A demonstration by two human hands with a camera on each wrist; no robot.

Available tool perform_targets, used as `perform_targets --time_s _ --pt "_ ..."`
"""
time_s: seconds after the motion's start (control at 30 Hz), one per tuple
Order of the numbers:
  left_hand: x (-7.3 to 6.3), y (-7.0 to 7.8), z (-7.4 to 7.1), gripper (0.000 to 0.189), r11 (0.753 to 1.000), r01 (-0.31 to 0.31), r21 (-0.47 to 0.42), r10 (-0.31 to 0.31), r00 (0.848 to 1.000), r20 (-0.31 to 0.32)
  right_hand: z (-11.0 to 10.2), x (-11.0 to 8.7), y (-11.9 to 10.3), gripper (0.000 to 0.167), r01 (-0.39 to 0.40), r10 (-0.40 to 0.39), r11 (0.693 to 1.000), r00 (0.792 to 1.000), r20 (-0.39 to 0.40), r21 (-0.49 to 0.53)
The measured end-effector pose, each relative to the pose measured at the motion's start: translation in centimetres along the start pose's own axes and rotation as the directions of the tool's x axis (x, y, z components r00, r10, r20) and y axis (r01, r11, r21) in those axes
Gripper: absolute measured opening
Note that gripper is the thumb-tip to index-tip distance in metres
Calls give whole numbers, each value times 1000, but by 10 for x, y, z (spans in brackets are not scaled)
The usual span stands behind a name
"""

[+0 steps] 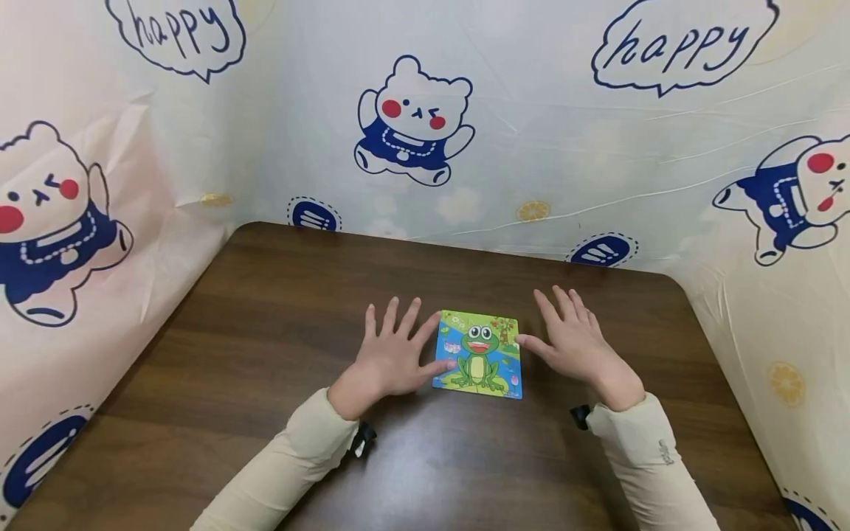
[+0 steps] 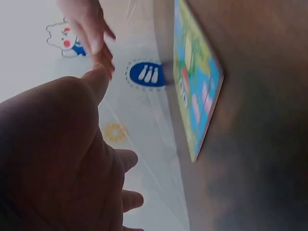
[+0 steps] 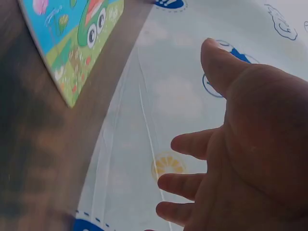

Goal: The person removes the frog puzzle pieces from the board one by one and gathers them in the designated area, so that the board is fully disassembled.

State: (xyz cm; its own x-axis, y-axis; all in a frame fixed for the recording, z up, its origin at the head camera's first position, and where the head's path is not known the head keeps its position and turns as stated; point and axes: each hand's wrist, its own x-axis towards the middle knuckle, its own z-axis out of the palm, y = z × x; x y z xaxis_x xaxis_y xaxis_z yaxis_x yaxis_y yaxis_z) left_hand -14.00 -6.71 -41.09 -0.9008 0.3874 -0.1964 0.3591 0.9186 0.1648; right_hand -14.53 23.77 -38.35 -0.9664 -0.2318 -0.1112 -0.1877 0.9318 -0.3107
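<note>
A square frog picture puzzle (image 1: 478, 355) lies flat on the brown table (image 1: 279, 310), its green frog on a blue and yellow-green ground. To its left my left hand (image 1: 392, 355) is held with fingers spread, thumb and forefinger overlapping the puzzle's left edge in the head view. My right hand (image 1: 574, 339) is on the other side, fingers extended and thumb tip near the right edge. Both wrist views show the left palm (image 2: 57, 144) and right palm (image 3: 260, 144) apart from the puzzle (image 2: 195, 72), raised over the table. Neither hand holds anything.
A pale cloth (image 1: 518, 147) printed with bears and "happy" bubbles hangs along the back and both sides of the table. Dark wrist devices (image 1: 362, 439) show at the cuffs of the cream sleeves (image 1: 292, 457).
</note>
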Motion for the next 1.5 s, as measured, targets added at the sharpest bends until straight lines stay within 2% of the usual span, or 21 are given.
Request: perform_targets --time_s 0.13,0.23,0.4,0.57,0.77,0.97,1.03,1.17,1.5 --pt "-2 8 11 88 998 -63 8 62 998 13 8 7 -6 85 70 -70 998 997 -37 -7" --pt "-3 15 18 87 991 -130 24 129 991 38 15 13 -11 79 123 -123 992 989 -82 -7" --pt "-4 30 29 87 969 -246 25 241 964 116 23 28 -20 64 166 -156 985 976 -149 53" --pt "-2 41 39 86 951 -303 57 292 945 146 34 49 -27 47 177 -146 967 974 -173 181" --pt "2 47 44 84 939 -330 98 313 937 154 52 74 -32 37 130 -93 930 988 -122 343" --pt "4 50 44 83 938 -331 106 310 934 176 70 87 -32 38 56 -42 860 998 -39 508" --pt "5 50 43 83 939 -328 106 305 934 185 75 89 -31 37 40 -31 848 999 -27 528" --pt "7 51 41 82 941 -324 101 299 932 205 79 91 -32 35 17 -17 853 1000 -6 521" --pt "10 49 36 82 944 -318 83 291 927 238 83 96 -40 35 31 -35 905 999 2 424"
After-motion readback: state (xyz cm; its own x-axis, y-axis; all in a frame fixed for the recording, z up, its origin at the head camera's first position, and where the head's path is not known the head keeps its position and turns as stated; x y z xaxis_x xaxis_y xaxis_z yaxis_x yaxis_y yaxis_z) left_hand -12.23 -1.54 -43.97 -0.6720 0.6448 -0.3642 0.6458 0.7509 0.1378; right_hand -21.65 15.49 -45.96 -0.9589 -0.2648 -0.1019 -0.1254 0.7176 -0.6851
